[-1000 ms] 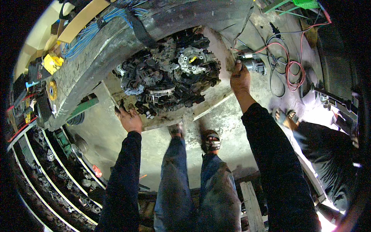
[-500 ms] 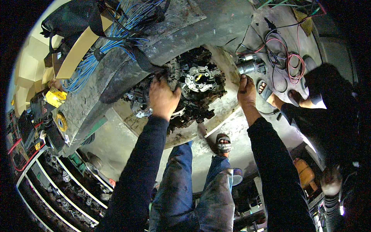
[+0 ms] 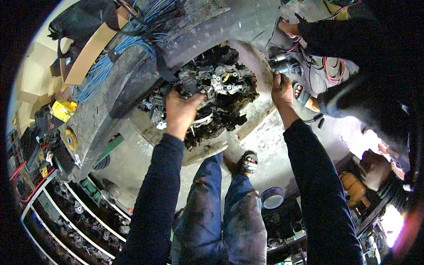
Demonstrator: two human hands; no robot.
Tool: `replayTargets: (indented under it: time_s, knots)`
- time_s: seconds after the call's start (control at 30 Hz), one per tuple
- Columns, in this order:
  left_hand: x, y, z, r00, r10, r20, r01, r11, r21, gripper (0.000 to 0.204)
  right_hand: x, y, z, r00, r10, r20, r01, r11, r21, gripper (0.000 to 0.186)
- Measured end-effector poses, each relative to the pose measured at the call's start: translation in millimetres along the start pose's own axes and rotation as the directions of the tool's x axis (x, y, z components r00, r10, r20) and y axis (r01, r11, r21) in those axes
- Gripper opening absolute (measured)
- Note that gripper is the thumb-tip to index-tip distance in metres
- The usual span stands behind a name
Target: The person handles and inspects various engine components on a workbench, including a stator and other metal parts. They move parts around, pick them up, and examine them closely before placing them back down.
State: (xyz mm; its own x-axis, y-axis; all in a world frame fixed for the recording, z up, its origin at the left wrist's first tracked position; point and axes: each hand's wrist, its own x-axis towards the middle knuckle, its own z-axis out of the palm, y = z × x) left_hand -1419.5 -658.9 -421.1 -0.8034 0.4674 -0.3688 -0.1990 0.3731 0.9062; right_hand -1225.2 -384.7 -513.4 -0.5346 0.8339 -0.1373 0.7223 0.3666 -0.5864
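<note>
In front of me a heap of greasy metal machine parts [image 3: 221,108] lies on a board [image 3: 260,73], with a round silver housing [image 3: 229,79] on top that has a yellow spot at its centre. My left hand [image 3: 182,110] is at the heap's left side, thumb and fingers around a dark block-shaped part [image 3: 190,83]; its fingertips are partly hidden. Beyond the board's right edge my right hand [image 3: 282,92] is closed with the thumb pressed on the fingers. What it holds, if anything, cannot be made out. A silver cylindrical motor [image 3: 285,66] lies just past it.
Bundled blue cables [image 3: 106,66] and a cardboard box [image 3: 92,53] are at the far left, near a yellow packet [image 3: 63,110]. A rack [image 3: 75,216] of parts stands lower left. At right another person's dark sleeve [image 3: 335,39] reaches in over red wire [image 3: 334,70]. A round tin [image 3: 272,198] sits on the floor.
My left hand has shifted slightly left, and a dark part now shows between its thumb and fingers. My right hand stays closed. The other person's arm has reached in at upper right.
</note>
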Motion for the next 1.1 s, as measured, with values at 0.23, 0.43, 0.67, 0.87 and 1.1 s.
replayTargets:
  time_s: [0.23, 0.43, 0.67, 0.87, 1.1]
  knots:
    - [-95.2, 74.6, -41.9, 0.956, -0.163, 0.245, 0.286, 0.711, -0.642, 0.040, -59.2, -21.3, -17.0, 0.975, 0.000, -0.223, 0.013, 0.998, 0.059, 0.038]
    - [-176.6, 150.4, -26.8, 0.955, -0.164, 0.248, 0.288, 0.722, -0.630, 0.044, -201.2, -84.7, -140.6, 0.955, -0.133, 0.264, -0.047, 0.813, 0.580, 0.029]
    - [-285.9, 245.0, 1.4, 0.938, -0.222, 0.266, 0.344, 0.685, -0.643, 0.041, -274.6, -178.2, -316.9, 0.866, -0.312, 0.390, -0.092, 0.668, 0.738, 0.026]
    - [-380.3, 336.5, 10.3, 0.946, -0.034, 0.321, 0.233, 0.762, -0.605, 0.034, -305.8, -219.2, -432.6, 0.875, -0.317, 0.366, -0.100, 0.622, 0.777, 0.035]
    - [-437.8, 420.6, 17.0, 0.938, 0.170, 0.303, 0.068, 0.766, -0.639, 0.034, -328.3, -253.5, -524.7, 0.871, -0.467, 0.156, 0.117, 0.504, 0.856, 0.027]
